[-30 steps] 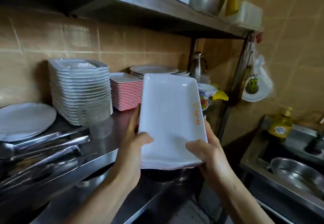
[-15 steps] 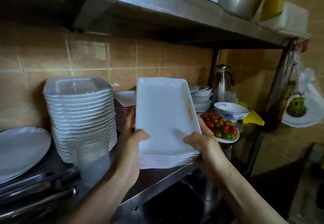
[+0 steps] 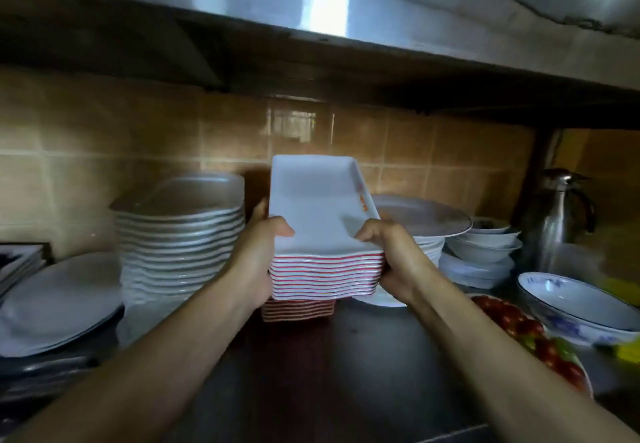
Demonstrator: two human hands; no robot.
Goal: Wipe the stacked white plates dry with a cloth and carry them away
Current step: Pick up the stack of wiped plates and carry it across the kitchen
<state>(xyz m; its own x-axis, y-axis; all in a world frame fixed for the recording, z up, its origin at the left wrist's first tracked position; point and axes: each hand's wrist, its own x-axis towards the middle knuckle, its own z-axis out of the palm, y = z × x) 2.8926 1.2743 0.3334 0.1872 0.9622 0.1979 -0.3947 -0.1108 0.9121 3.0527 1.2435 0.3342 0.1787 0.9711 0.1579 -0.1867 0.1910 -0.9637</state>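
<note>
- Head view, the carried stack: a stack of rectangular white plates (image 3: pixel 322 214) with red-edged rims is held between both hands just above a shorter red-striped stack (image 3: pixel 298 310) that stands on the dark steel tabletop (image 3: pixel 346 373). Whether the two stacks touch cannot be told.
- Head view, the hands: the left hand (image 3: pixel 254 259) clamps the stack's left near corner, thumb curled over the top rim and fingers hidden behind the side. The right hand (image 3: pixel 394 262) clamps the right near corner in the same way. Neither hand is nearer; the grip is symmetrical.
- Head view, the governing relation: the stack's long axis runs away from the person toward the tiled wall (image 3: pixel 433 158), with the far end slightly raised. The resting stack lies directly below and a little left of the held one, so the coming move is judged to be a short descent with a small leftward correction.
- Head view, containers: a blue-patterned bowl (image 3: pixel 571 307) at the right appears empty; a shallow plate of cherry tomatoes (image 3: pixel 540 342) lies before it. Nested white bowls (image 3: pixel 485 245) stand behind, beside a steel jug (image 3: pixel 557 221).
- Head view, surroundings: a tall stack of square plates (image 3: pixel 180 234) stands left; round plates (image 3: pixel 426 221) stand right. No cloth is visible.
</note>
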